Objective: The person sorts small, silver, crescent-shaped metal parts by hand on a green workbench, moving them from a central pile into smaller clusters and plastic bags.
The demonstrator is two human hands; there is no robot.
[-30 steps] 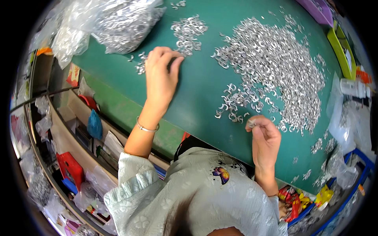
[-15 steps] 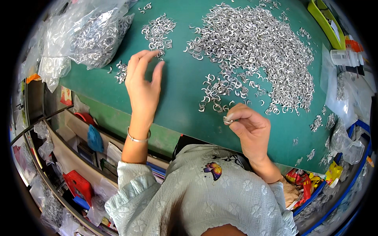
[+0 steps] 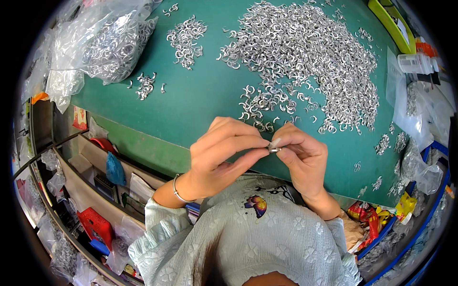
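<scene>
- Left hand (image 3: 224,155) and right hand (image 3: 303,159) meet, fingertips pinched together on one small silver metal ring (image 3: 274,148).
- It sits above the green table (image 3: 200,102), near the big heap of silver metal clips (image 3: 305,57).

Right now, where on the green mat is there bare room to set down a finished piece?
Bare green mat lies between the small cluster of clips on the left, the big heap of metal clips and the left hand. The mat's far right is crowded: scattered clips, then plastic bags. Both hands, the right hand included, pinch one small metal piece.
</scene>
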